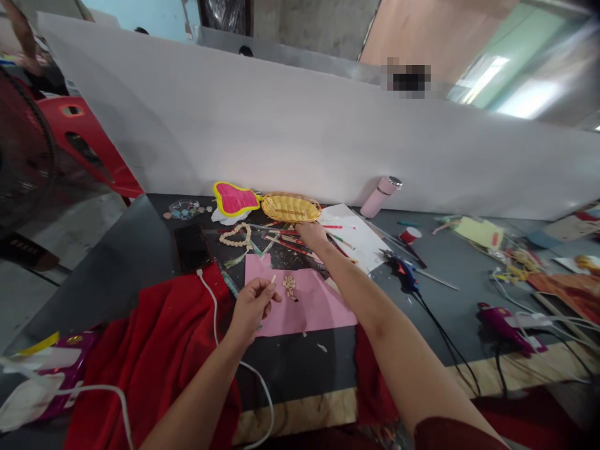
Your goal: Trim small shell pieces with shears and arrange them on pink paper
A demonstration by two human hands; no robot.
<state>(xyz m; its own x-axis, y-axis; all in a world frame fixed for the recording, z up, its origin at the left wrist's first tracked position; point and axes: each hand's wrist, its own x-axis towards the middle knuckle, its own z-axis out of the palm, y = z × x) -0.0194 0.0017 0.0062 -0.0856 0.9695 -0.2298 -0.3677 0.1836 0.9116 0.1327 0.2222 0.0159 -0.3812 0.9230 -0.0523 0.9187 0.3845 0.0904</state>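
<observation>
My left hand [255,304] is raised over the near left part of a pink sheet [323,303], thumb and fingers pinching a short pale stick [273,279]. Beside it on the sheet lies a small heap of pale wooden pieces [289,284], with a dark-tipped bit at its lower edge. My right hand [313,235] reaches forward to the coloured sticks or pencils [293,244], just in front of a woven basket [290,207]. Its fingers point away and are mostly hidden, so their grip does not show. A heart-shaped loop of pale pieces [235,236] lies left of the sticks.
A glue gun [404,272] with its cord lies right of my right forearm. White paper [360,240] and a pink bottle [380,197] are behind. A phone [192,247], its white cable and red cloth [173,350] lie left. A white partition [300,131] stands behind.
</observation>
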